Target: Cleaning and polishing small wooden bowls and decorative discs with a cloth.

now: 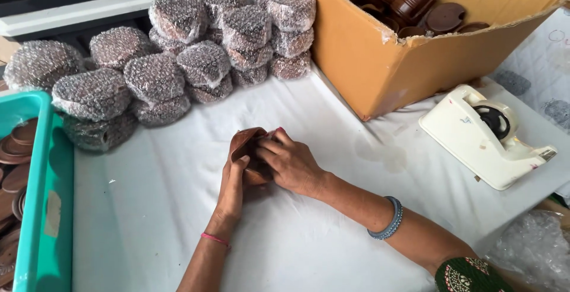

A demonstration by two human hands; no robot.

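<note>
We clasp a small brown rounded clay piece (249, 149) tight between left hand (233, 186) and right hand (291, 164) over the white cloth-covered table (320, 232).

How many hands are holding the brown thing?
2. The left hand cups the brown piece from its left side; the right hand grips it from the right, above the white table.

wrapped bundles (178, 60) behind hands (267, 164) | box (380, 60) behind-right | tape dispenser (484, 135) right | tray (41, 209) left

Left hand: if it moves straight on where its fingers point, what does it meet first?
Beyond the brown piece it holds, the left hand would probably meet the bubble-wrapped bundles first; depth is unclear.
</note>
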